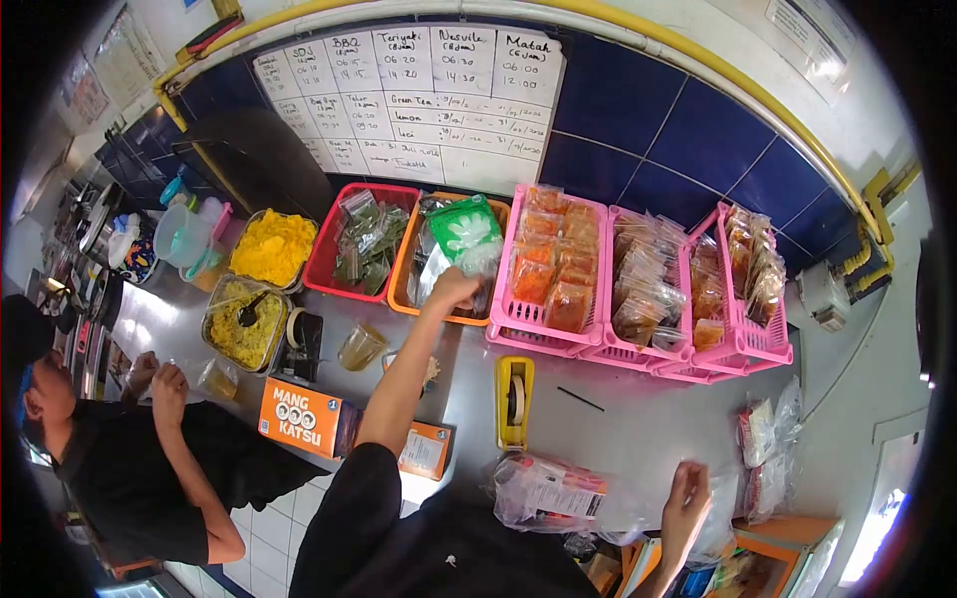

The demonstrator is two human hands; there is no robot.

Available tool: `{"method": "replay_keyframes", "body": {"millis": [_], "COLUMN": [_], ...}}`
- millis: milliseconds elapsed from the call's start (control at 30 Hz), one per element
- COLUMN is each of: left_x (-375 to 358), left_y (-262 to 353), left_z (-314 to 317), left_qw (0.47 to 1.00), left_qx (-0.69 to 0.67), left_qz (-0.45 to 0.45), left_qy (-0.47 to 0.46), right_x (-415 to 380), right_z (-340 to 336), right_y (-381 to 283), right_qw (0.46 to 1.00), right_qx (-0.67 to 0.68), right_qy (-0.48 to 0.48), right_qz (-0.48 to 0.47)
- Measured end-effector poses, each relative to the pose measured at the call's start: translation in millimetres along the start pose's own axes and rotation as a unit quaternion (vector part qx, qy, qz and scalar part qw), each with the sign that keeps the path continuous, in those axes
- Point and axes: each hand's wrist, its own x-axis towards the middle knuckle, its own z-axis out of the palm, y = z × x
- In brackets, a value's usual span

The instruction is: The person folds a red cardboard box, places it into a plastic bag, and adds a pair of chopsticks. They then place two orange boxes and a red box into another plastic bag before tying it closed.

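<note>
My left hand (pixel 457 289) reaches into an orange basket (pixel 399 284) at the back of the counter. Its fingers are closed on crumpled clear plastic (pixel 482 261) at the lower edge of a green packet (pixel 466 227) with a white hand printed on it. Other clear plastic lies in the same basket. Above the right part of the counter hangs my right hand (pixel 688 490), fingers loosely bent and nothing visible in them. Near it are a clear plastic bag (pixel 716 518) and a plastic-wrapped package (pixel 553 493) with a printed label.
Pink baskets (pixel 598 344) hold many sachets. A red basket (pixel 359 189) holds leaf-filled bags. Yellow food fills two containers (pixel 271 249). A yellow tape dispenser (pixel 512 404), orange boxes (pixel 301 417) and a glass jar (pixel 361 349) stand on the counter. A co-worker (pixel 140 478) stands at left.
</note>
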Motion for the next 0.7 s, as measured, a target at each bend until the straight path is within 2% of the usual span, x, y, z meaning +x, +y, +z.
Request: {"method": "replay_keyframes", "body": {"millis": [33,67,100,167,300,333,400,433,467,533,600,667,700], "left_x": [7,-5,-13,-44,-154,-187,-263,-291,-314,-347,-357,-364,-365], "left_y": [-9,-3,-7,-31,-43,-45,-38,-47,-54,-51,-55,-56,-56], "left_z": [-5,-17,-25,-41,-42,-38,-21,0,20,42,71,83,85], "left_qw": [0.99,0.986,0.98,0.969,0.962,0.958,0.978,0.969,0.957,0.962,0.953,0.947,0.94], "left_qx": [-0.141,-0.152,-0.186,-0.232,-0.249,-0.245,-0.17,-0.187,-0.205,-0.214,-0.241,-0.271,-0.264], "left_qz": [-0.007,-0.041,-0.009,0.012,0.066,0.097,0.087,0.14,0.194,0.116,0.171,0.17,0.216], "left_qy": [-0.026,-0.052,-0.076,-0.087,-0.096,-0.115,-0.083,-0.076,-0.065,-0.127,-0.066,-0.031,-0.004], "right_x": [11,21,28,32,22,9,-15,-23,-30,-42,-52,-61,-68], "right_z": [5,11,21,45,126,142,170,173,172,164,156,145,142], "right_y": [-4,-21,-42,-86,-130,-127,-119,-109,-103,-94,-70,-55,-47], "right_qw": [0.998,0.994,0.988,0.972,0.902,0.896,0.855,0.836,0.835,0.795,0.803,0.839,0.83], "right_qx": [-0.003,0.044,0.09,0.19,0.165,0.171,0.3,0.352,0.349,0.467,0.457,0.402,0.403], "right_qy": [0.045,0.047,0.038,-0.091,-0.39,-0.403,-0.421,-0.421,-0.425,-0.37,-0.363,-0.362,-0.385], "right_qz": [-0.052,-0.087,-0.123,-0.101,-0.086,-0.071,-0.042,-0.005,0.002,0.113,0.121,0.061,0.035]}}
